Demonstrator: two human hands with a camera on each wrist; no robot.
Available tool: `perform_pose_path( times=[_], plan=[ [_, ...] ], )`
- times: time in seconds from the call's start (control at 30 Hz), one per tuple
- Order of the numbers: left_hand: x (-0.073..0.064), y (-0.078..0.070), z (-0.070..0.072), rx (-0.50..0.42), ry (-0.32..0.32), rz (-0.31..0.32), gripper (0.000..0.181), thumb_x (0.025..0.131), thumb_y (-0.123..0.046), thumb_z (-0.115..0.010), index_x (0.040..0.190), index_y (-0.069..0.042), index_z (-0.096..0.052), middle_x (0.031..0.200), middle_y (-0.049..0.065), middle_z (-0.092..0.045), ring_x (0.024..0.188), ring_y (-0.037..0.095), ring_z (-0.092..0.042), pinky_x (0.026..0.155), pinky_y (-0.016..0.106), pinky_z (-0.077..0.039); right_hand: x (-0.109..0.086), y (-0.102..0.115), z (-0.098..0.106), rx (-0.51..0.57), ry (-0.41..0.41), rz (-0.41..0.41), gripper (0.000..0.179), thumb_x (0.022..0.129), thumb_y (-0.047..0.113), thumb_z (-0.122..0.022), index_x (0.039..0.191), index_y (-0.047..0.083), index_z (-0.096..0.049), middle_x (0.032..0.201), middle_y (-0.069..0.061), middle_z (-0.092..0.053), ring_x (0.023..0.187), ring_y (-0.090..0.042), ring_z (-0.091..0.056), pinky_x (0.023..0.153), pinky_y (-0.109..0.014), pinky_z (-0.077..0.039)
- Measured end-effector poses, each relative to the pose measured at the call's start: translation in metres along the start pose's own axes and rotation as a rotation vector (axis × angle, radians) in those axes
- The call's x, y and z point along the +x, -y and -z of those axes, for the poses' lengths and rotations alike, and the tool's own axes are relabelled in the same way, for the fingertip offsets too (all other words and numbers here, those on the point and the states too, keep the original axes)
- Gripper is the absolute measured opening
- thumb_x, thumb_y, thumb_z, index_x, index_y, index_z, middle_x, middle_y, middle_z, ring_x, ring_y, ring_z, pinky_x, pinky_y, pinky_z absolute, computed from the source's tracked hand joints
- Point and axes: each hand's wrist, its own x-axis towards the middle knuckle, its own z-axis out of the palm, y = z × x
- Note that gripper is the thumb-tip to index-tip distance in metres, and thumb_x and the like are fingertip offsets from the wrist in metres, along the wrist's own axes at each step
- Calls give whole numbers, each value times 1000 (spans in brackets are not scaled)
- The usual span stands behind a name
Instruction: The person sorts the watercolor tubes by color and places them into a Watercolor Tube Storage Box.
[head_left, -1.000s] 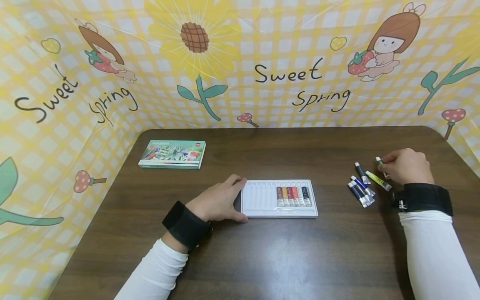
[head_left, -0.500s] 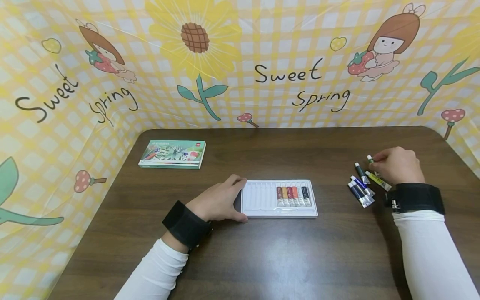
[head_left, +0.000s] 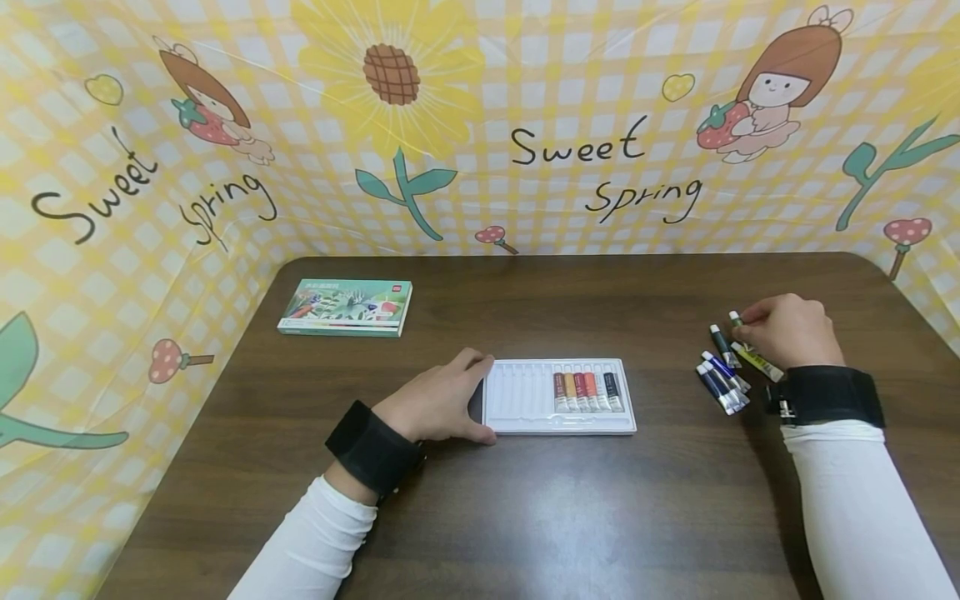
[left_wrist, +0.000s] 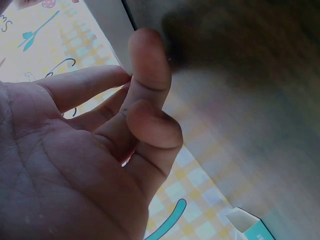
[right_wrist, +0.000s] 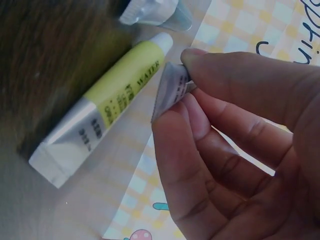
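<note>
A white plastic paint tray [head_left: 521, 396] lies on the table in the head view, with several paint tubes [head_left: 580, 393] in its right-hand slots. My left hand [head_left: 433, 400] holds the tray's left end, thumb at the near corner and fingers at the far one. To the right, my right hand [head_left: 797, 335] pinches a small paint tube [head_left: 736, 318] with a pale cap; in the right wrist view its silver crimped end [right_wrist: 171, 91] shows between thumb and fingers. Just under that hand lies a yellow-green tube [right_wrist: 107, 102]. Dark and blue tubes [head_left: 722, 385] lie loosely beside it.
A flat green illustrated box [head_left: 345, 308] lies at the back left of the brown table [head_left: 525, 508]. Behind and to the left, a yellow checked cloth [head_left: 555, 67] borders the table.
My right hand has moved left with the pinched tube, from right of the loose tubes to above the yellow-green one. The left hand and the tray have stayed in place.
</note>
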Motion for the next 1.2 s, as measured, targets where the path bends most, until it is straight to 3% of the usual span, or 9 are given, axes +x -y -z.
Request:
perform_pose_path(
  times=[0.5,0.73,0.97,1.07,1.2],
  plan=[
    [-1,1,0,0,-3,-4,104,82,-44,-90,163,-3,-37,162,15,-42,121,30,-64,107,46,-53,0,2,0,3,15,1,34,97,19,-72,112,-11,-74,111,-38,-70,95,-51,-65,70,-52,-51],
    [0,2,-1,-4,-2,-1,105,82,-44,-91,163,-4,-37,162,15,-42,121,30,-63,107,46,-53,1,9,-2,0,22,47,33,96,19,-72,111,-10,-75,107,-34,-74,94,-49,-68,69,-49,-52],
    [0,2,0,-6,-3,-2,104,83,-44,-90,163,-4,-37,163,15,-42,122,30,-63,108,47,-52,4,25,-10,-9,26,117,31,95,18,-72,109,-10,-75,97,-27,-77,86,-40,-72,62,-34,-48],
    [0,1,0,-7,-4,-5,104,83,-43,-90,163,-4,-37,163,15,-42,122,30,-63,108,47,-53,4,32,-14,-8,40,145,31,95,17,-72,108,-11,-75,96,-26,-78,84,-38,-73,64,-38,-52],
    [0,1,0,-10,-2,-8,104,83,-43,-90,163,-4,-37,162,15,-42,121,30,-63,108,46,-53,2,42,-19,-16,42,185,30,95,17,-72,109,-10,-76,96,-26,-78,88,-41,-73,76,-52,-56]
  ],
)
